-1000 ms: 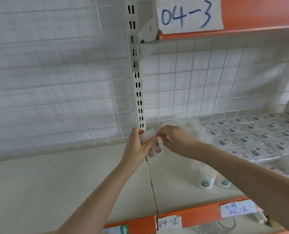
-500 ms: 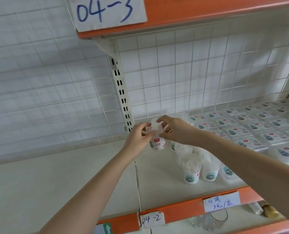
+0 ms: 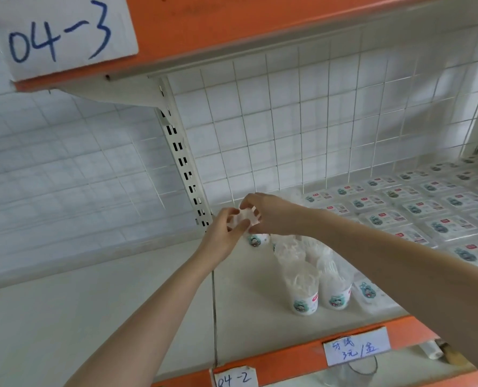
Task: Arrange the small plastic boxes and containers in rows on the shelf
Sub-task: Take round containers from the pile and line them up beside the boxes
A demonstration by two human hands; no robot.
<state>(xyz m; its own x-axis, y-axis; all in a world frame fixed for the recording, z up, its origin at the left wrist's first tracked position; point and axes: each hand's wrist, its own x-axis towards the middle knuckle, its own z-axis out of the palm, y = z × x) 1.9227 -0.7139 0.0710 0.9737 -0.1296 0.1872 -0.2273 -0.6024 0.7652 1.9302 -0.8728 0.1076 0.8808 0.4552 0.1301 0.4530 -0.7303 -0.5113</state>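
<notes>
From my remote seat, nearest to me I see the orange shelf edge with two paper tags on it, one reading "04-2" and one price tag. Just behind the edge stand two tubs side by side, and a third thing with the same sticker lies partly hidden by the right forearm, so I count two for sure.

Further in, both hands meet over the seam of the shelf. The left hand and the right hand have their fingers curled round one small clear container, held in the air above another tub that stands on the shelf. A second ago the hands were at the same place with the container lower, closer to the board, and the view looked more left. Now the view has turned right and the container sits a little higher between the fingers. I judge it is not yet placed, so this row is unfinished.

Farthest, on the right, flat boxes lie in neat rows. I count about five rows, but the far ones are too blurred to count exactly. Above hangs the tag "04-3".
</notes>
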